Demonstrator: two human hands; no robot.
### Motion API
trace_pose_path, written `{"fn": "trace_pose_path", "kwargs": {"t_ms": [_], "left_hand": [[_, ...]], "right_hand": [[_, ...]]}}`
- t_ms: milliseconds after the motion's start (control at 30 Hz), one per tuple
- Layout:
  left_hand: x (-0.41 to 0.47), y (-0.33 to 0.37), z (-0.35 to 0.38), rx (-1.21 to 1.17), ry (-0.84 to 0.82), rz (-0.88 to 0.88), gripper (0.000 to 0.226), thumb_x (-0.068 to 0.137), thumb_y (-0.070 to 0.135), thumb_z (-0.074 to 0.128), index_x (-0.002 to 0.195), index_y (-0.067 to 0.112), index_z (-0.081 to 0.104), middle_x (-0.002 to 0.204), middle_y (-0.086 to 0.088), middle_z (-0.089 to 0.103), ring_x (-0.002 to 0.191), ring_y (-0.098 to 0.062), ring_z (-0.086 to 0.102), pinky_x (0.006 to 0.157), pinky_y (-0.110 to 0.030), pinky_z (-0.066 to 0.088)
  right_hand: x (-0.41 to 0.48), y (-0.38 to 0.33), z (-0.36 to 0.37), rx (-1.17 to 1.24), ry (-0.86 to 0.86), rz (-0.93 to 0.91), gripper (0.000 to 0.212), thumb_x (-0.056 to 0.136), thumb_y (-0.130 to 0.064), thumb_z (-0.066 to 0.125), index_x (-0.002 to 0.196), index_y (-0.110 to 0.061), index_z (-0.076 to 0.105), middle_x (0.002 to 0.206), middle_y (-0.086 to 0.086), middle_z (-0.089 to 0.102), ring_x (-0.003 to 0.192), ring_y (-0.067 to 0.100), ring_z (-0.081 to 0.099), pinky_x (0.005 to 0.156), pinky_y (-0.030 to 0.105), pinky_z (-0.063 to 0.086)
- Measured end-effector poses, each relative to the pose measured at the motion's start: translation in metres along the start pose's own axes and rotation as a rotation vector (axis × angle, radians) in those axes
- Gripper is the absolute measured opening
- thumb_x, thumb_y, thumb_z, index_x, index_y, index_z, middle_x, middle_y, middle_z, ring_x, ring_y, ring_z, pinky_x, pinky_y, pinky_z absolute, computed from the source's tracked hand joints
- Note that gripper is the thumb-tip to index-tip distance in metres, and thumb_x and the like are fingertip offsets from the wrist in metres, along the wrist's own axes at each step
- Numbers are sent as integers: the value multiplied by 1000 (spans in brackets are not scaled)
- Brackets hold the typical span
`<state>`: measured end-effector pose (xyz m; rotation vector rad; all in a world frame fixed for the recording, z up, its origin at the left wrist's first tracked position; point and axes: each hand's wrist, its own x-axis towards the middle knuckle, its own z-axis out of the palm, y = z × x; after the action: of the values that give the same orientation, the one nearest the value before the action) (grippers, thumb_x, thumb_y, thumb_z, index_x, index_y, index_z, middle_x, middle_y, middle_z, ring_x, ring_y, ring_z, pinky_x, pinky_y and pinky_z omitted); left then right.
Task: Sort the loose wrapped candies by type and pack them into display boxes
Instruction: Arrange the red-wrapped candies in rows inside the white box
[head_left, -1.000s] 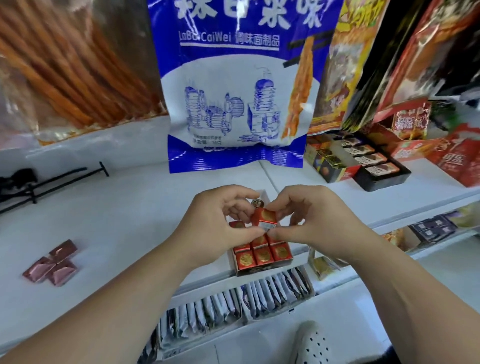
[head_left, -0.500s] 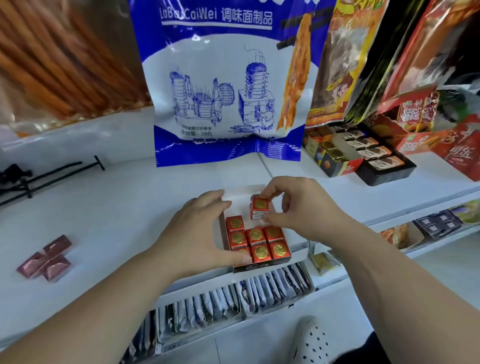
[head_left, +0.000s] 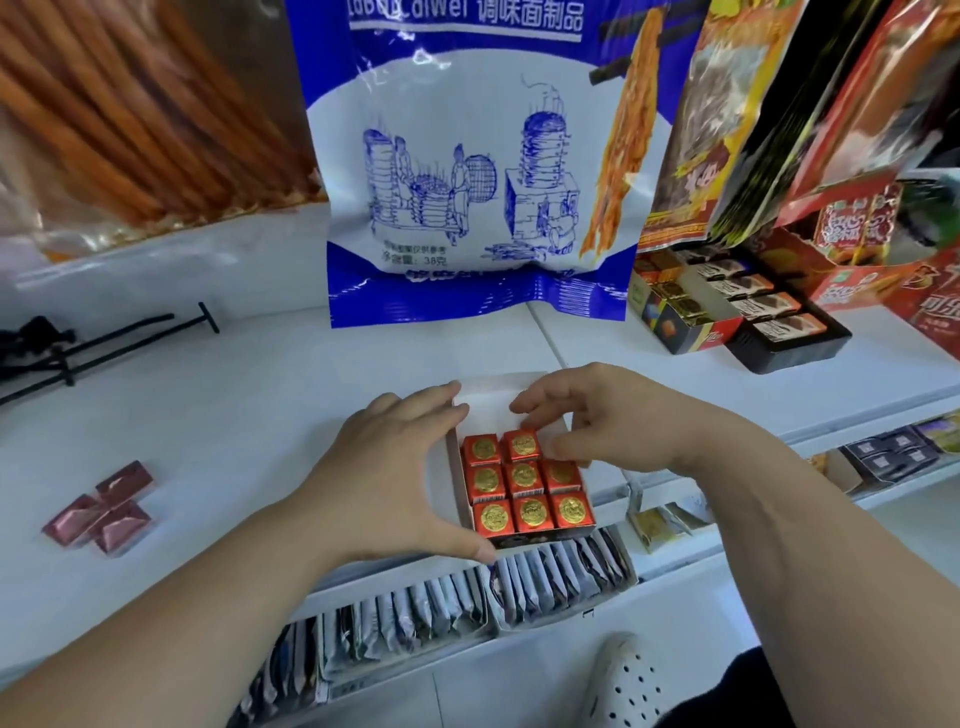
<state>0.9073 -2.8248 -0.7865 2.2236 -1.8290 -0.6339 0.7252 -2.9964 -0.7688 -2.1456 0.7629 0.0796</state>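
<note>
A small white display box (head_left: 493, 400) lies on the white shelf top, holding several red foil candies with gold seals (head_left: 531, 513) in rows. My left hand (head_left: 384, 467) rests against the box's left wall, with the fingers at the far corner and the thumb at the near corner. My right hand (head_left: 613, 415) hovers over the far row. Its curled fingertips and thumb pinch a red candy (head_left: 521, 445) that sits in the second place of that row. The place to its right is hidden under my thumb. Three pink foil candies (head_left: 101, 512) lie loose at the left.
A blue-and-white snack bag (head_left: 467, 182) hangs just behind the box, among other hanging packs. Boxes of dark wrapped sweets (head_left: 753, 322) stand at the right. A black stand (head_left: 104, 343) lies at the far left. Sachet trays (head_left: 467, 597) fill the shelf below; a white shoe (head_left: 628, 680) shows.
My right hand has lowered the red candy from above the box into the far row. My left hand has let go of it and settled along the box's left side.
</note>
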Motion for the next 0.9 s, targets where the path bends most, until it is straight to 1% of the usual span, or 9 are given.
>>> {"fn": "trace_pose_path", "kwargs": {"t_ms": [67, 100, 167, 267, 400, 500, 667, 800, 900], "left_hand": [[0, 0, 0, -12, 1, 0, 135, 37, 93, 63, 153, 40, 17, 160, 27, -2, 147, -11, 6, 121, -39, 15], [0, 0, 1, -19, 3, 2, 136, 37, 93, 63, 153, 40, 18, 160, 27, -2, 147, -10, 7, 121, -39, 15], [1, 0, 1, -29, 6, 3, 135, 36, 92, 64, 153, 41, 19, 159, 27, -1, 147, -8, 7, 121, -38, 15], [3, 1, 1, -49, 11, 6, 134, 36, 92, 65, 152, 41, 20, 159, 28, 0, 146, -6, 7, 121, -38, 16], [4, -1, 4, -107, 28, 2, 135, 32, 91, 67, 151, 42, 24, 158, 30, 3, 146, -3, 9, 121, -39, 19], [5, -1, 5, -115, 45, 2, 135, 32, 91, 67, 150, 42, 25, 158, 30, 5, 146, -4, 10, 121, -40, 19], [7, -2, 7, -119, 54, 9, 134, 32, 91, 67, 150, 42, 26, 158, 29, 6, 145, -3, 11, 121, -41, 21], [9, -4, 9, -132, 78, -1, 135, 32, 91, 66, 151, 41, 25, 158, 28, 5, 146, -4, 10, 121, -40, 20], [11, -6, 11, -119, 128, 1, 134, 34, 93, 63, 151, 40, 25, 159, 25, 9, 145, -5, 13, 121, -38, 19]], "right_hand": [[-3, 4, 1, 36, 50, 8, 35, 87, -12, 68, 119, -26, 67, 105, -11, 73, 77, 22, 70, 61, 27, 56], [-3, 6, 2, 23, 84, 0, 35, 88, -9, 65, 118, -26, 68, 104, -12, 73, 81, 22, 71, 62, 29, 58], [-5, 7, 5, 1, 142, -13, 34, 91, -6, 56, 116, -26, 70, 101, -14, 73, 86, 11, 69, 59, 26, 57], [-8, 6, 8, 14, 163, -5, 27, 95, -13, 56, 112, -25, 72, 103, -16, 70, 73, -7, 63, 53, 18, 51], [-7, 6, 14, -2, 155, -16, 25, 90, -19, 68, 113, -28, 72, 106, -16, 68, 77, -14, 61, 58, 8, 47], [-8, 5, 15, -72, 201, -46, 20, 87, -18, 72, 105, -27, 74, 98, -16, 69, 76, -19, 57, 59, 3, 43], [-3, 6, 21, -103, 270, -55, 9, 85, -19, 72, 87, -28, 73, 85, -14, 70, 77, -9, 61, 58, 2, 41], [-3, 7, 21, 21, 255, -14, 19, 93, -14, 60, 93, -28, 72, 93, -12, 73, 83, 0, 67, 53, 6, 46], [-2, 3, 22, -2, 280, -10, 23, 95, -12, 55, 100, -26, 74, 97, -14, 73, 90, 0, 66, 58, 4, 45]]}}
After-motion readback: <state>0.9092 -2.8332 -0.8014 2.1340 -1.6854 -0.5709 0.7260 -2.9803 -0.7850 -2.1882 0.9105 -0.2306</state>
